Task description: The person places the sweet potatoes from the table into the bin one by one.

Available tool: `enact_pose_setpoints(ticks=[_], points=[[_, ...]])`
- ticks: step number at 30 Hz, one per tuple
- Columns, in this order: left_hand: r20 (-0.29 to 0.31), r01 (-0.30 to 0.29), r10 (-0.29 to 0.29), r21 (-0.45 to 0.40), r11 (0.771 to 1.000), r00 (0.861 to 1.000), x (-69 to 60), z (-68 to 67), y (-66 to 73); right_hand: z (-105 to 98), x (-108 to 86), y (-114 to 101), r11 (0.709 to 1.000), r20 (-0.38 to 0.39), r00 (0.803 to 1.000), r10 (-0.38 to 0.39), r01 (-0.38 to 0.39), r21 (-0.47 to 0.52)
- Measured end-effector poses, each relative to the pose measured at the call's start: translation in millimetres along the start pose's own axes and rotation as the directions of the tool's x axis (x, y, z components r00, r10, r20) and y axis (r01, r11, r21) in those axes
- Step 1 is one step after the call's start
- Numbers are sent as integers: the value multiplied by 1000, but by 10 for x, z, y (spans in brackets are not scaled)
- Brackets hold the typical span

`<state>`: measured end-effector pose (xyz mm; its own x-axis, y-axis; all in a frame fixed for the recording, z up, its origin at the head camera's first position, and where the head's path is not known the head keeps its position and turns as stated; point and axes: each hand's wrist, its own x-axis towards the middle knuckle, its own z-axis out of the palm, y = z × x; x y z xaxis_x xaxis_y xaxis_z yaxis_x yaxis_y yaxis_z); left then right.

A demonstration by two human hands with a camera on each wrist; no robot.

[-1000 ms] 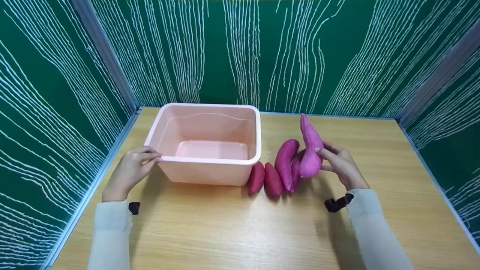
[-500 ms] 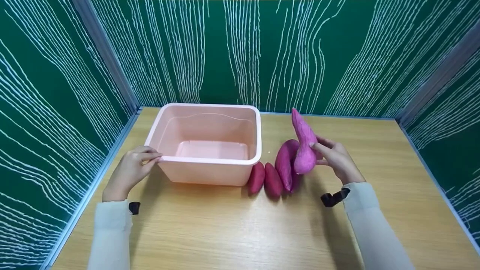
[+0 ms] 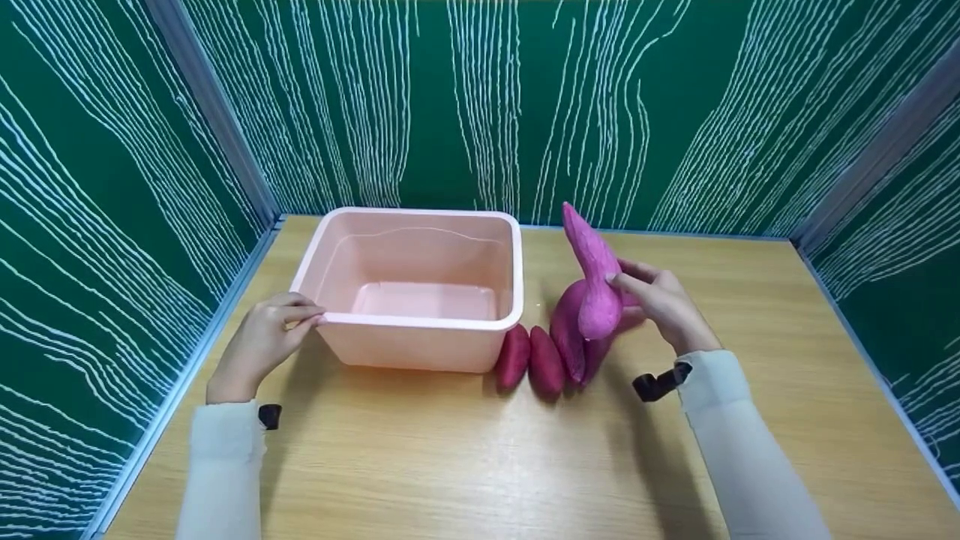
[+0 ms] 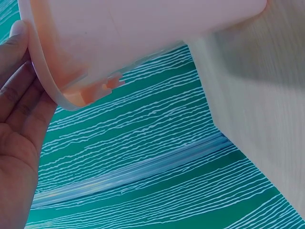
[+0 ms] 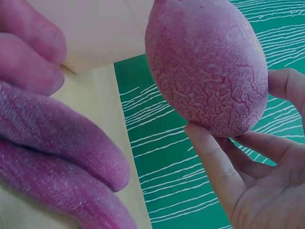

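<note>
A pink plastic bin [image 3: 416,345] stands upright on the table, its inside bare in the head view. My left hand [image 3: 262,337] pinches the rim at its near left corner; the left wrist view shows the thumb [image 4: 18,36] on that rim. In my right hand [image 3: 660,304] is a bulbous purple sweet potato [image 3: 598,300], gripped between thumb and fingers, thin end pointing up. It is raised above two long sweet potatoes [image 5: 62,129] and partly hides them in the head view. Two smaller reddish sweet potatoes [image 3: 546,361] lie between those and the bin.
The wooden table [image 3: 420,457] runs up to green walls [image 3: 427,97] with wavy white lines on its left, back and right. Grey metal posts [image 3: 217,112] stand at the back corners. Each wrist wears a small black device [image 3: 652,386].
My right hand has moved left and away from me, carrying the sweet potato higher and closer to the bin. The left hand and bin have stayed in place.
</note>
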<state>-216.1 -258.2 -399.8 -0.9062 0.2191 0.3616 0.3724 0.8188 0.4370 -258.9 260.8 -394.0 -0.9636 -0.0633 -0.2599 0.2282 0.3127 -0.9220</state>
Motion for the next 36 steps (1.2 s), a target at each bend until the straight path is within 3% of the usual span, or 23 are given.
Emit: enact_pose_setpoints(ticks=[4,19,33,36], points=[[-10,-19,19,1,1000,1000,0,8,-13,35,14,-75,1000,6,1000,-16,16,17],[10,15,-15,-10,1000,1000,10,0,2,118,51,-270,999,64,998,-27,25,35],[-18,-34,34,1,999,999,10,10,-20,268,114,-438,998,74,996,-42,38,47],[-8,-21,21,-3,1000,1000,7,10,-17,307,133,-469,999,75,997,-34,32,33]])
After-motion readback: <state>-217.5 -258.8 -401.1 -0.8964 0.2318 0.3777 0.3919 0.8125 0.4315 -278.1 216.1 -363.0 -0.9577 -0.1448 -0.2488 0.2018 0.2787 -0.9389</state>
